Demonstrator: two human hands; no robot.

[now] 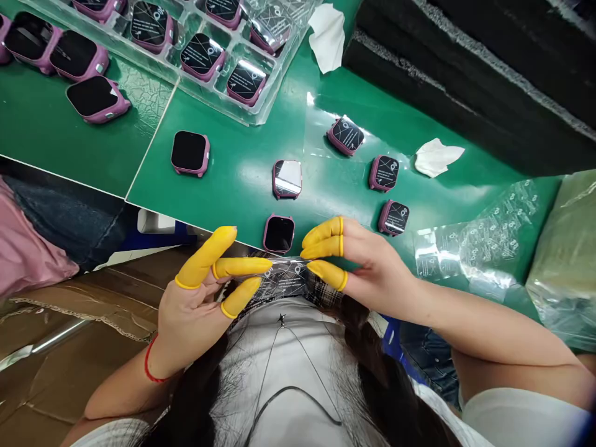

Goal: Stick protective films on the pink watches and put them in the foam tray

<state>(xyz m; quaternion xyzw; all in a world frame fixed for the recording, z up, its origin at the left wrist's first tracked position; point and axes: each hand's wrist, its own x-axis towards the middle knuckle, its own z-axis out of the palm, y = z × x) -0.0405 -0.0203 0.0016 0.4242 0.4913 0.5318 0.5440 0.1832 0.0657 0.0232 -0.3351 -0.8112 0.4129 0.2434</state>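
Green tabletop (237,158), two white scraps (327,38) (436,158); two hands (195,301) (379,267) hold one film (286,279).

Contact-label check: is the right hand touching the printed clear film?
Touching. The head view shows the right hand pinching the upper edge of the printed clear film between yellow-covered thumb and fingers.

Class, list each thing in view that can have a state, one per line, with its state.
Left hand: pinching strip
Right hand: pinching strip
Strip: clear, printed, held between hands
Nearest watch: face up, dark
Middle watch: face up, reflecting light
Three far-right watches: face up, film-covered
Tray: open, holding watches
White scraps: creased
Loose film: spread out
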